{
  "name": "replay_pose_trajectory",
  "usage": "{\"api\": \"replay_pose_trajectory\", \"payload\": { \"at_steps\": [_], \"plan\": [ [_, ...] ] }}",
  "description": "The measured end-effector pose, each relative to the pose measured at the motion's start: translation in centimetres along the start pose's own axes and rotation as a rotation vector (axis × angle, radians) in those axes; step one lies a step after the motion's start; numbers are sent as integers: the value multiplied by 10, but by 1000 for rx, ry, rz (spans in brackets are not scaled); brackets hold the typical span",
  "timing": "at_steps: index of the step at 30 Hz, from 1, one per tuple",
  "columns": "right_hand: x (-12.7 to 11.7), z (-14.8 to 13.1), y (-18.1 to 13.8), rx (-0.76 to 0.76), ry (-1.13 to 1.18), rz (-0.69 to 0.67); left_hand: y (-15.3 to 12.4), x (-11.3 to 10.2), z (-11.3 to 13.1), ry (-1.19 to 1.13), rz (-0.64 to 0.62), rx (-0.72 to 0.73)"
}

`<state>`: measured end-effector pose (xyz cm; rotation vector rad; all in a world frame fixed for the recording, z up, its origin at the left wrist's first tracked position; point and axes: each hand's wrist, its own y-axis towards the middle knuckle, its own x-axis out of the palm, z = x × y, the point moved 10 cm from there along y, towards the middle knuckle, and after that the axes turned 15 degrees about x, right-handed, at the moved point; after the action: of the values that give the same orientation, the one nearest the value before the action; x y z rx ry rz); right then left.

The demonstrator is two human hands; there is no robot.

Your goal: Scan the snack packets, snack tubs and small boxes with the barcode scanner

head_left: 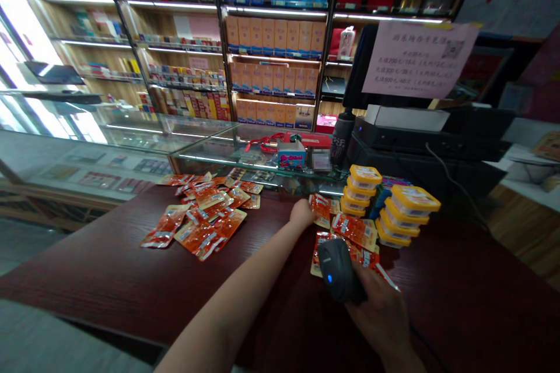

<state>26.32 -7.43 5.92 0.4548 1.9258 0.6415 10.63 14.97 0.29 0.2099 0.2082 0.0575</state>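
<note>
My right hand (pixel 382 309) is wrapped round a black barcode scanner (pixel 336 268) with a blue light on it. Beneath and beyond the scanner lie several orange snack packets (pixel 355 230). My left hand (pixel 303 214) reaches forward, closed at the edge of another orange snack packet (pixel 321 210); its fingertips are mostly hidden. On the left of the brown counter (pixel 114 271) is a loose pile of similar orange packets (pixel 207 215). Two stacks of yellow-lidded tubs, a nearer one (pixel 400 218) and a farther one (pixel 356 193), stand right of my left hand.
Behind the counter is a glass display case (pixel 196 134) with a small blue box (pixel 291 156) on top. A monitor bearing a pink paper notice (pixel 415 61) and black equipment (pixel 437 143) stand at the right. Shelves of boxed goods (pixel 275 38) line the back wall.
</note>
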Motion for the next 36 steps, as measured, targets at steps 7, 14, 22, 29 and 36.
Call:
{"api": "replay_pose_trajectory", "payload": {
  "at_steps": [7,14,22,29,36],
  "plan": [
    [6,6,-4,-16,-14,-18,-34,-33,-15,-267,32,-70],
    [5,1,1,30,-6,-31,-54,-64,7,-558,180,185],
    [1,0,22,358,281,-185,-56,-66,19,-540,185,269],
    [7,-1,30,494,570,-296,-55,-65,20,-517,172,282],
    [9,-3,31,491,522,-286,-55,-65,17,-521,186,288]
  ]
}}
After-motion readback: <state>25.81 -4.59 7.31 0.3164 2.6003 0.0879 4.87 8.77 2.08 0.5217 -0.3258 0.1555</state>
